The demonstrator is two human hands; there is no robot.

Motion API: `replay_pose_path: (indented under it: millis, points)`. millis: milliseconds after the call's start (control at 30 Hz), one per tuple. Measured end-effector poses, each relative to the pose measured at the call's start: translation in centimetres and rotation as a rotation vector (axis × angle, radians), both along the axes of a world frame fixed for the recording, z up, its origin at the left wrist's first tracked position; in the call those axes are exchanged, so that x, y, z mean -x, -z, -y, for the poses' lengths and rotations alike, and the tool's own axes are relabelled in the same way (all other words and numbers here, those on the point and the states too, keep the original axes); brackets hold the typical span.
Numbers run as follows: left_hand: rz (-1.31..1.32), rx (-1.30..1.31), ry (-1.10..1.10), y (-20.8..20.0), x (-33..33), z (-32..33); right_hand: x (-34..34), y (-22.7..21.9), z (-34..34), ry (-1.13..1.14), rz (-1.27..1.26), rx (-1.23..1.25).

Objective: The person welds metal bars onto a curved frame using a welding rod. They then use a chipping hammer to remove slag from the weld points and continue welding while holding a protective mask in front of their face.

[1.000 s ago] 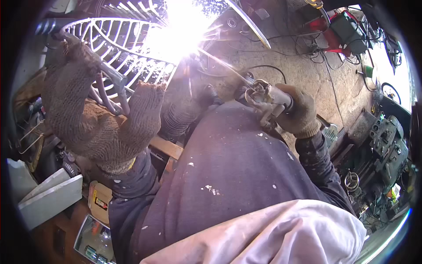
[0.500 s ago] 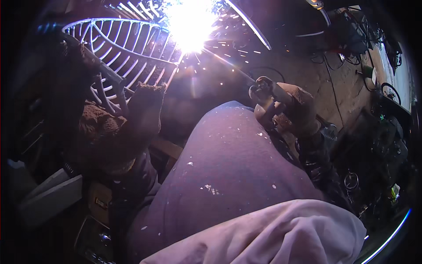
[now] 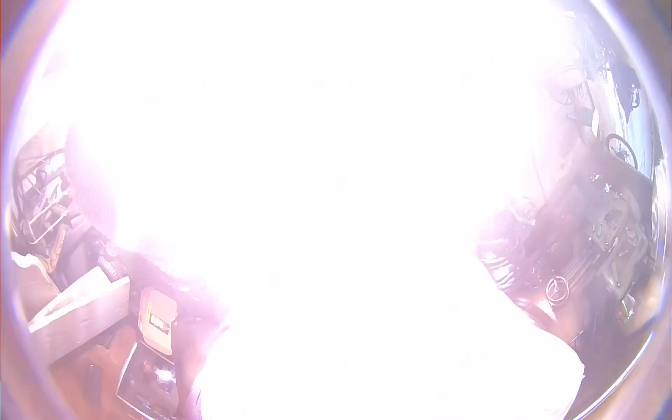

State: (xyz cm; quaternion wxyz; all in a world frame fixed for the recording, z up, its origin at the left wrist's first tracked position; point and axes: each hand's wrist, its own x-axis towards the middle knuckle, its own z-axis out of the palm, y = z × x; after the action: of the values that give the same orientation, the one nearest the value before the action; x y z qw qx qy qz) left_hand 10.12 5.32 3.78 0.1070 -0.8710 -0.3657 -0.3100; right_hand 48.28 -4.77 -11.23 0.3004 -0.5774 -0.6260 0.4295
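Note:
White glare from a welding arc fills the middle of the head view and washes out both my hands. At the glare's right edge, only part of my right sleeve [image 3: 498, 260] shows, dark and creased. Neither my fingers nor anything they hold can be made out now. Also lost in the brightness are the curved metal-rod frame, the electrode holder and its rod, which the earlier frame shows. My lap is whited out too.
Pale angled boards or bars [image 3: 87, 308] lie at lower left, beside a small tan box [image 3: 158, 318] and a dark flat tray [image 3: 148, 381]. Cluttered metal pieces [image 3: 45, 199] stand farther left. To the right are a round spoked ring [image 3: 558, 289] and a looped cable [image 3: 620, 148].
The arc's glare has spread over the view. Half a second ago my gloved left hand was at the rod frame, and my gloved right hand gripped an electrode holder; both are now hidden.

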Motion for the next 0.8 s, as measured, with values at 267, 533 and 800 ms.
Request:
replay_pose_path:
  millis: [267, 533, 800]
  points:
    - [-0.044, 0.004, -0.014, 0.3, 1.0, 0.2, 0.9, -1.8, -0.4, 0.046, 0.137, -0.041]
    - [0.177, 0.119, 0.016, 0.5, 0.5, 0.5, 1.4, -2.6, -0.3, -0.012, 0.291, -0.079]
    - [-0.136, 0.065, -0.057, -1.2, 0.5, 0.4, 1.5, -2.9, -0.7, -0.057, 0.255, -0.082]
